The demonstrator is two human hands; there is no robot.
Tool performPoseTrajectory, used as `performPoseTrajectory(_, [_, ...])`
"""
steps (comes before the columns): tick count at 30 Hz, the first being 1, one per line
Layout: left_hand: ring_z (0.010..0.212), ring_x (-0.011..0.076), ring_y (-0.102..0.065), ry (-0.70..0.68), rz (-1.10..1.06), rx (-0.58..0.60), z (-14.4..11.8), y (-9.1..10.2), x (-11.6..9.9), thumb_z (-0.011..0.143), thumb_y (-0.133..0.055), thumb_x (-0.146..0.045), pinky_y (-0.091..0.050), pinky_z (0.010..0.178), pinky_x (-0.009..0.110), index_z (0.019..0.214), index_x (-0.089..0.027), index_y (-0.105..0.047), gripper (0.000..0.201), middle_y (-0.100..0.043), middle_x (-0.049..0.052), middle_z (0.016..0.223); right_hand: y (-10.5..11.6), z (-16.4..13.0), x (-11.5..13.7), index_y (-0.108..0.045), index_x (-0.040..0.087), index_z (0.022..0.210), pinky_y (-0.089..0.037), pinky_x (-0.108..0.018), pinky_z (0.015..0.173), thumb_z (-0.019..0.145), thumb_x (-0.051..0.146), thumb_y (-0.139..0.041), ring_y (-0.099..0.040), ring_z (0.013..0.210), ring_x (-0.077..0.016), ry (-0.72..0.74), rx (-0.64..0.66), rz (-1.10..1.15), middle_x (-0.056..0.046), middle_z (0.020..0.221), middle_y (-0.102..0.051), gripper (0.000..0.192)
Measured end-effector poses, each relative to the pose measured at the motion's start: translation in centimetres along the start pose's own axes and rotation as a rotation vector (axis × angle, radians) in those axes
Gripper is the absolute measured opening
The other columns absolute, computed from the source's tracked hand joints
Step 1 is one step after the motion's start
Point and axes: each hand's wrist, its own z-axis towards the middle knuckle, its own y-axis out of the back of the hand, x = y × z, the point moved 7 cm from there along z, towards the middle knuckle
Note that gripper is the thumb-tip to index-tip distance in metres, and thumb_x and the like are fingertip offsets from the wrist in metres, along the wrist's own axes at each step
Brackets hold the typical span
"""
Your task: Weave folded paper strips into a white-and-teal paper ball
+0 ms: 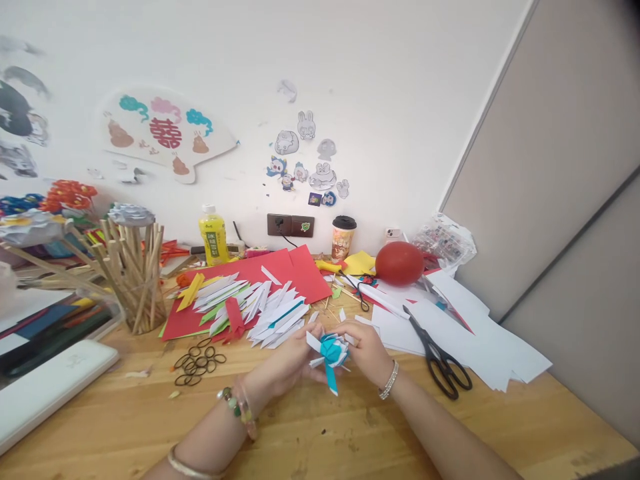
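Paper flower (pixel 331 352), teal centre w/ white folded petals, is held just above the counter (pixel 320 433) at frame centre, pinched from both sides so the petals stay bunched. Left hand (pixel 289 363) is closed on it from 9 o'clock; right hand (pixel 364 347) is closed on it from 3 o'clock, fingertips at the petals. Loose folded paper strips (pixel 260 307) lie on red paper (pixel 280 270) at 11 o'clock, within reach. Rubber bands (pixel 197 362) lie at 9 o'clock, scissors (pixel 437 353) at 3 o'clock on white sheets (pixel 480 333).
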Motion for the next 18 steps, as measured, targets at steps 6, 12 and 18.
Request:
performPoseTrajectory(6, [0.062, 0.0149, -0.062, 0.010, -0.101, 0.063, 0.1, -0.7, 0.0, 0.071, -0.060, -0.043, -0.049, 0.058, 0.028, 0.083, -0.021, -0.042, 0.031, -0.059, -0.001, 0.072, 0.8, 0.1, 0.1, -0.068, 0.024, 0.086, -0.043, -0.033, 0.079, 0.083, 0.031, -0.050, -0.059, 0.085, -0.0199, 0.073, -0.066, 0.010, -0.004, 0.086, -0.068, 0.020])
performPoseTrajectory(12, [0.054, 0.0127, -0.052, -0.171, 0.126, -0.058, 0.6, 0.8, -0.7, 0.074, -0.052, -0.052, -0.044, 0.048, 0.026, 0.080, -0.019, -0.046, 0.034, -0.052, -0.002, 0.065, 0.9, 0.6, 0.8, -0.068, 0.024, 0.090, -0.044, -0.033, 0.078, 0.080, 0.036, -0.055, -0.061, 0.084, -0.0188, 0.042, 0.074, 0.036, -0.004, 0.088, -0.069, 0.020])
performPoseTrajectory(18, [0.056, 0.0098, -0.040, -0.362, 0.451, -0.251, 1.2, 2.3, -1.9, 0.074, -0.051, -0.051, -0.036, 0.054, 0.023, 0.066, -0.017, -0.045, 0.035, -0.042, -0.004, 0.062, 0.6, 0.4, 1.8, -0.067, 0.024, 0.089, -0.043, -0.035, 0.081, 0.081, 0.036, -0.055, -0.060, 0.085, -0.0188, 0.173, 0.085, -0.112, -0.005, 0.089, -0.069, 0.019])
